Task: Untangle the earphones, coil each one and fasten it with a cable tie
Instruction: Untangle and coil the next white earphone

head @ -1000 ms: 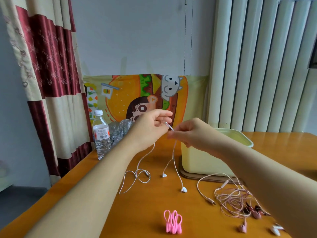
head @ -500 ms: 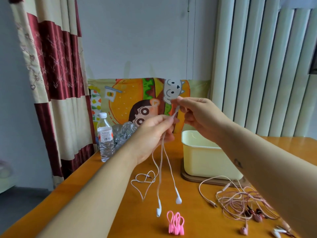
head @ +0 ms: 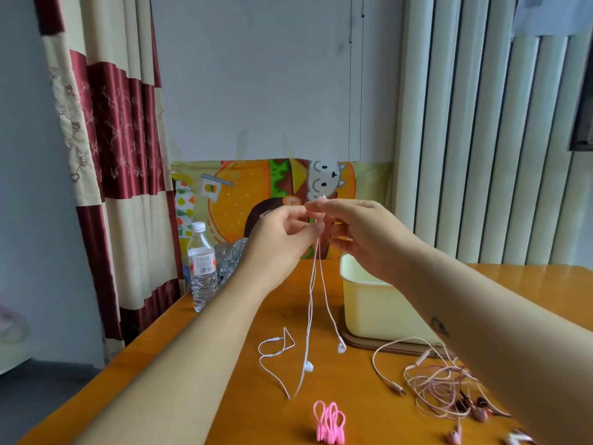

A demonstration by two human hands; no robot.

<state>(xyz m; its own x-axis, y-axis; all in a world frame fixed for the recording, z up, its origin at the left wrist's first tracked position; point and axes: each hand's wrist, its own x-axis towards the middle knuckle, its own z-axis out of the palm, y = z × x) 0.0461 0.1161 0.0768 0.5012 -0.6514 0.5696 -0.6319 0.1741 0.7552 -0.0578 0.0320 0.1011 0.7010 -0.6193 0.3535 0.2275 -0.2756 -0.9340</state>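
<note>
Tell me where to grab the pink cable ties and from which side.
Pinch the cable ties by their loops, coming from above: the bunch stands upright on the table, loops on top, apart from the pink earphone tangle to its right.

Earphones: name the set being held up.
The white earphones: the left hand and the right hand pinch their cable, which hangs down to the table; the pink earphones lie in a tangle on it.

Soft, even daylight, moderately bright; the vertical blinds (head: 481, 139) glow pale and the glossy worktop (head: 349, 380) carries a dull sheen near them. Shadows on it are faint. Wide-angle distortion bows the curtain (head: 106, 155) at the left edge. Fingertips of the left hand (head: 282, 239) and right hand (head: 362, 232) look slightly smeared.
</note>
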